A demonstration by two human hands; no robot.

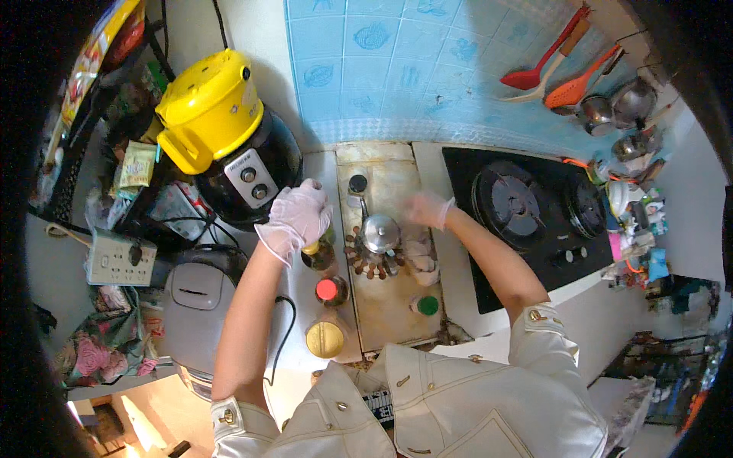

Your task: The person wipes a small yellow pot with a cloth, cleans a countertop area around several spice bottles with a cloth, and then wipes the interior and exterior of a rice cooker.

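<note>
My left hand (pixel 300 214), in a thin translucent glove, is curled beside the black air fryer (pixel 252 172). It hangs over a bottle with a yellow cap (pixel 316 255); whether the fingers grip something beneath them is hidden. My right hand (pixel 426 209), also gloved, is motion-blurred above a stained tan board (pixel 389 320). Between the hands sits a shiny round metal lid or pot (pixel 381 233), ringed by several brown knobs (pixel 372 269). A black-capped jar (pixel 358 184) stands behind it. A lumpy pale-brown item (pixel 422 260), unclear in kind, lies below my right hand.
Red-capped (pixel 327 291) and gold-lidded (pixel 324 339) jars line the board's left side; a green-capped jar (pixel 427 305) is on it. Right is a black gas hob (pixel 515 212). A yellow lidded container (pixel 212 109) tops the air fryer. A grey appliance (pixel 197 309) and power strip (pixel 121 260) are left.
</note>
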